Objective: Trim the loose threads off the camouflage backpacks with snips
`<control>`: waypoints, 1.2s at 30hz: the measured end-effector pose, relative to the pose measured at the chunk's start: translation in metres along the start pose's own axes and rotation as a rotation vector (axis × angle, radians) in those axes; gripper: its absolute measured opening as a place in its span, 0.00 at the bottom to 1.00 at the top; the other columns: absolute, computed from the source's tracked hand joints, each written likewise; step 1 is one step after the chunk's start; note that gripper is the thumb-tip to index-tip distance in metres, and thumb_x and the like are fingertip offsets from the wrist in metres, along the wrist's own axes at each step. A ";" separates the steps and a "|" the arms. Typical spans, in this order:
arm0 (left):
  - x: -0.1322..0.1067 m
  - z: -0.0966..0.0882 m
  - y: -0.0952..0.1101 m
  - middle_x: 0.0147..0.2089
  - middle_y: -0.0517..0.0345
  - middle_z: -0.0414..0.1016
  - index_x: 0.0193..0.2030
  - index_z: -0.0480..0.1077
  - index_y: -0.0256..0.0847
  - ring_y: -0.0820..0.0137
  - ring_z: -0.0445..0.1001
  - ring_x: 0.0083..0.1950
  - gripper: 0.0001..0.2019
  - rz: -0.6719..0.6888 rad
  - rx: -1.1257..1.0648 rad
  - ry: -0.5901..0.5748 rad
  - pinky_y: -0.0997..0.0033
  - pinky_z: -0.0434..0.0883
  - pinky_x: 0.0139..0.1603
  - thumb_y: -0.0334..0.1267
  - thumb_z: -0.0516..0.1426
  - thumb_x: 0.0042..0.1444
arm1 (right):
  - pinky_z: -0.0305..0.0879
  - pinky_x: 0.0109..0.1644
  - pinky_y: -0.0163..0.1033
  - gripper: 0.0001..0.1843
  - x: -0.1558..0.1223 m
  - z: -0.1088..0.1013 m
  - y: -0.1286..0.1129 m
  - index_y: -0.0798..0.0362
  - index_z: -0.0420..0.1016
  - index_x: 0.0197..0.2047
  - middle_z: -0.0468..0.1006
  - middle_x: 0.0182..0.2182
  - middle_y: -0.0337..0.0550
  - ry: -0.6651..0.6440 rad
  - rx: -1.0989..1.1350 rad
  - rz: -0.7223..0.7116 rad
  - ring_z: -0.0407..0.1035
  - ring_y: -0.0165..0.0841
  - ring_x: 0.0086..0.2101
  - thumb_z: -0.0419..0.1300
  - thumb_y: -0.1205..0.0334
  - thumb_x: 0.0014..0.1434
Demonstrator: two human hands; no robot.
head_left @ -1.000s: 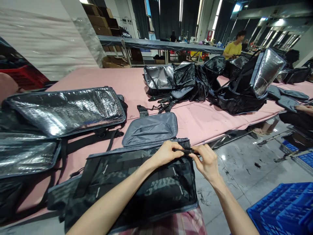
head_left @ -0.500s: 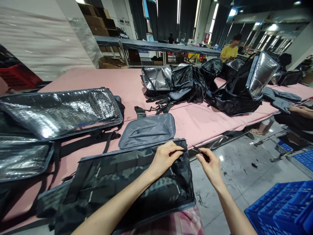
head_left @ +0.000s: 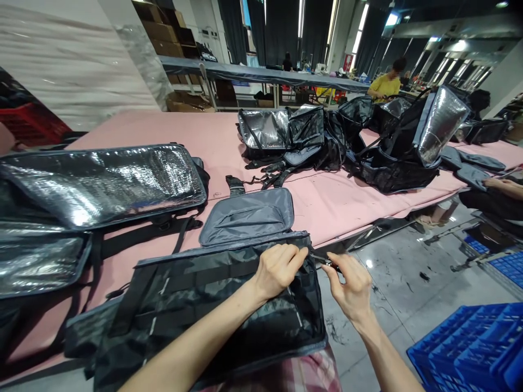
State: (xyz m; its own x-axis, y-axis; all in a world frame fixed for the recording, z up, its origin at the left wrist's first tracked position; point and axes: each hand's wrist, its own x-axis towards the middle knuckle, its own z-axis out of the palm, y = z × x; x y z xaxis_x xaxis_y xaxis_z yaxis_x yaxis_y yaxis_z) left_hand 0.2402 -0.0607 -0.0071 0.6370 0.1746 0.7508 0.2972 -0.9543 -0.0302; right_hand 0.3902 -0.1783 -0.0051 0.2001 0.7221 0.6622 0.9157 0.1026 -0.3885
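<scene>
A dark camouflage bag (head_left: 212, 291) with grey edging lies across my lap and the table's near edge. My left hand (head_left: 278, 269) is closed at the bag's upper right corner, its thumb and forefinger pinching the bag's edge; any thread between them is too small to make out. Close to that corner, my right hand (head_left: 352, 283) grips small dark thread snips (head_left: 327, 261), their blades pointing left toward the left fingertips. Part of the snips is hidden inside the hand. A grey padded flap (head_left: 247, 216) lies just beyond the bag.
Foil-lined bags (head_left: 110, 182) lie on the pink table (head_left: 159, 128) at left, with more foil-lined bags (head_left: 265, 128) farther back. Blue plastic crates (head_left: 469, 345) stand on the floor at right. Another person's hands (head_left: 506, 188) show at the right edge; a person in yellow (head_left: 384, 86) works behind.
My right hand has turned, and the snips have moved in against the bag's corner near my left fingers. My left hand has curled more tightly and stays at the same corner.
</scene>
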 end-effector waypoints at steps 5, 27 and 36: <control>0.002 -0.001 -0.002 0.25 0.59 0.69 0.41 0.69 0.33 0.75 0.65 0.25 0.07 0.090 -0.013 0.078 0.74 0.61 0.27 0.27 0.51 0.58 | 0.62 0.32 0.36 0.06 -0.001 -0.003 0.004 0.52 0.71 0.40 0.75 0.29 0.41 -0.033 0.046 0.053 0.68 0.31 0.29 0.56 0.65 0.58; 0.000 -0.002 -0.006 0.25 0.57 0.71 0.42 0.68 0.31 0.73 0.65 0.25 0.08 0.169 -0.054 0.075 0.73 0.62 0.26 0.26 0.51 0.57 | 0.61 0.34 0.36 0.06 0.007 -0.017 0.009 0.51 0.73 0.39 0.77 0.30 0.41 -0.151 0.054 0.092 0.68 0.31 0.30 0.57 0.62 0.58; 0.016 -0.003 0.006 0.24 0.58 0.69 0.30 0.74 0.35 0.76 0.67 0.23 0.10 -0.933 -0.941 -0.283 0.77 0.63 0.24 0.39 0.54 0.53 | 0.64 0.34 0.35 0.05 0.002 0.007 0.017 0.51 0.73 0.36 0.76 0.31 0.40 0.052 0.245 0.366 0.69 0.32 0.31 0.57 0.61 0.57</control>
State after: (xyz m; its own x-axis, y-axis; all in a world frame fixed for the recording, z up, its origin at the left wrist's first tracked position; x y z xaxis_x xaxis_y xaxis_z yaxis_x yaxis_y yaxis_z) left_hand 0.2498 -0.0642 0.0064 0.6240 0.7773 0.0797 0.1729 -0.2368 0.9560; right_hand 0.4036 -0.1702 -0.0149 0.5188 0.7065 0.4813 0.6728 0.0099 -0.7397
